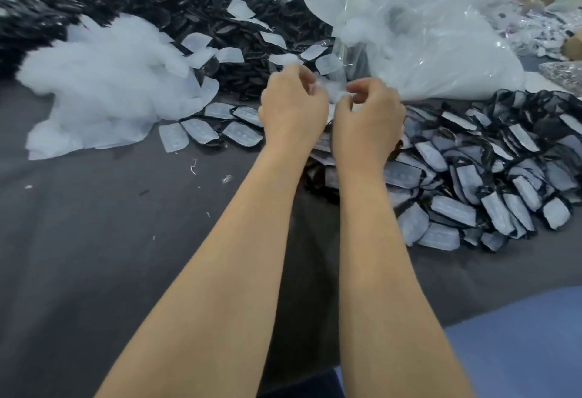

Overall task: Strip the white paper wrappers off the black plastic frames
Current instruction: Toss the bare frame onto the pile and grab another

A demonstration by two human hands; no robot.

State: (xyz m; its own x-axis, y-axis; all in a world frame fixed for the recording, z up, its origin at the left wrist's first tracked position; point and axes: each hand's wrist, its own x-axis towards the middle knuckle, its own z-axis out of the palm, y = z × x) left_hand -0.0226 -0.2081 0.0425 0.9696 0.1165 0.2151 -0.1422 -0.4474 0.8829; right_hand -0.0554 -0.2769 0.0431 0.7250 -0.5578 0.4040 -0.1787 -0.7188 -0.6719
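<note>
While left hand (293, 104) and right hand (368, 114) pinch white wrapper (330, 90), wrapped frames (472, 196) piled rightward, grey table (94, 240) open leftward.

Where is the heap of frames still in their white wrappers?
The wrapped-frame heap lies at the right of the grey table in the head view, beside the right hand and nearer than the clear plastic bag.

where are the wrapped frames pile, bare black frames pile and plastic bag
wrapped frames pile (472, 189), head view, heap's middle
bare black frames pile (189, 16), head view, centre
plastic bag (425, 35), head view, front side
</note>
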